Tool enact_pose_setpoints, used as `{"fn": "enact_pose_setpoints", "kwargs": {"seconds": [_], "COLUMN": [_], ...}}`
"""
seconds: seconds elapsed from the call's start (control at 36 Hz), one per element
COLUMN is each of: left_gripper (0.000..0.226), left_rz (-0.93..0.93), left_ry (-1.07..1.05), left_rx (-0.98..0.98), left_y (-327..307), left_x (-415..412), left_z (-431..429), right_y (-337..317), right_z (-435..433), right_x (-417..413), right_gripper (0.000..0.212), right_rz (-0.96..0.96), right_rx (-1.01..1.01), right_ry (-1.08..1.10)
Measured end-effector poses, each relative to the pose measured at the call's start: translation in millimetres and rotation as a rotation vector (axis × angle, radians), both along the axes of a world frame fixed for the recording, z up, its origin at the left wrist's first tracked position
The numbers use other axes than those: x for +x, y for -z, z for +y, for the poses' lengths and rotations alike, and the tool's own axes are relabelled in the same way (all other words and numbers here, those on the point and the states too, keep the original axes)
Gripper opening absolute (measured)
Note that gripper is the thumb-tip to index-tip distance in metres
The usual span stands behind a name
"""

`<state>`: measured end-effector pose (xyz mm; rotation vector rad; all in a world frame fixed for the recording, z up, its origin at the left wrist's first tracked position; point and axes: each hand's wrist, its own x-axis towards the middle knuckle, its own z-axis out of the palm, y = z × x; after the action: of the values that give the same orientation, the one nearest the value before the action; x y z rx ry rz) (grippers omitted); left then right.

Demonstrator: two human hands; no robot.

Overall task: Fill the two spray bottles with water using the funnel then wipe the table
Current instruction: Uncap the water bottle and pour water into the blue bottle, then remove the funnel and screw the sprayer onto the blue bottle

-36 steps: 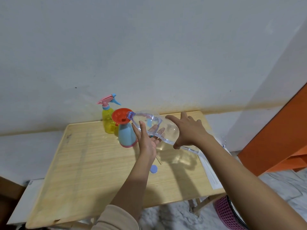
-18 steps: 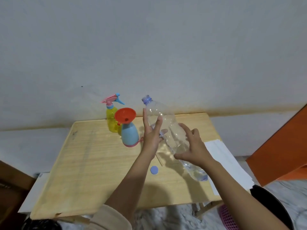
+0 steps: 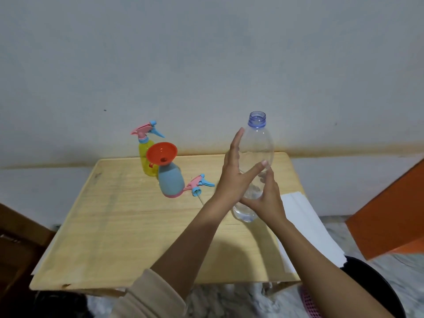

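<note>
- The wooden surface [image 3: 128,226] carries everything for the job; its bare front part is probably where the wiping will come last
- White sheets [image 3: 307,226] lie at its right edge, well apart from the bottles and so out of the way of splashes
- The clear bottle [image 3: 257,152] is held upright above the surface, mouth up and uncapped, with only a little water low inside; upright keeps that from spilling
- The right hand [image 3: 266,198] grips its lower body with curled fingers and takes the weight
- The left hand [image 3: 231,177] lies flat against its side, fingers straight and thumb across the front, steadying rather than clasping
- The blue spray bottle [image 3: 171,182] stands headless near the back so it can be filled
- The yellow spray bottle [image 3: 144,161] stands just behind it with its trigger head on, which suggests it is done
- The funnel [image 3: 161,152] sits in the blue bottle's neck
- The loose spray head [image 3: 198,183] lies just beside the blue bottle, ready to be refitted
- A second ago the clear bottle lay tipped with its mouth at the funnel; half a second ago it was slanting away; now it is upright and well apart, so the pour looks over
- The small blue cap seen earlier is now out of sight
</note>
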<state>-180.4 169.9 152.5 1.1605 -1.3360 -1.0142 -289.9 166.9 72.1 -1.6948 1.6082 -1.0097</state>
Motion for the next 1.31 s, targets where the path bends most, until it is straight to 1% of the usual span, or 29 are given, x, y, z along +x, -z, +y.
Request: {"fn": "enact_pose_setpoints", "kwargs": {"seconds": [0.11, 0.31, 0.5, 0.64, 0.75, 0.86, 0.92, 1.03, 1.08, 1.14, 1.19, 1.25, 1.31], "left_gripper": [0.081, 0.080, 0.080, 0.079, 0.078, 0.079, 0.079, 0.074, 0.066, 0.051, 0.037, 0.029, 0.027], "left_rz": [-0.042, -0.067, -0.086, -0.074, -0.104, -0.099, -0.106, -0.084, -0.095, -0.118, -0.184, -0.250, -0.282], "left_ry": [0.013, -0.008, 0.005, 0.038, -0.001, -0.044, -0.058, -0.069, -0.096, -0.128, -0.186, -0.257, -0.330], "left_rx": [-0.005, -0.006, -0.030, -0.010, -0.044, -0.073, -0.093, -0.105, -0.090, -0.071, -0.067, -0.049, 0.004], "left_y": [-3, -4, -4, -3, -3, 0, 3, 11, 15, 20, 27, 38, 50], "left_x": [1, -4, -7, -5, -6, -6, -7, -4, 2, 11, 27, 46, 70], "left_z": [-4, -6, -3, 0, 1, 1, 2, 4, 8, 14, 20, 24, 26], "right_y": [-4, -1, 3, 2, 0, 1, 2, 2, 1, 1, 1, 1, 0], "right_z": [-8, -13, -17, -16, -11, -7, -1, 17, 27, 35, 42, 45, 45], "right_x": [5, -1, -6, -11, -16, -17, -17, -14, -10, -5, 5, 18, 35], "right_gripper": [0.108, 0.110, 0.113, 0.107, 0.103, 0.093, 0.086, 0.062, 0.051, 0.042, 0.036, 0.034, 0.032], "right_rz": [-0.030, -0.016, -0.066, -0.093, -0.143, -0.123, -0.144, -0.184, -0.164, -0.151, -0.159, -0.181, -0.185], "right_rx": [0.021, -0.001, 0.003, -0.020, -0.016, -0.058, -0.097, -0.192, -0.235, -0.264, -0.278, -0.271, -0.239], "right_ry": [0.006, 0.022, -0.045, -0.112, -0.130, -0.091, -0.056, 0.044, 0.077, 0.085, 0.075, 0.048, -0.013]}}
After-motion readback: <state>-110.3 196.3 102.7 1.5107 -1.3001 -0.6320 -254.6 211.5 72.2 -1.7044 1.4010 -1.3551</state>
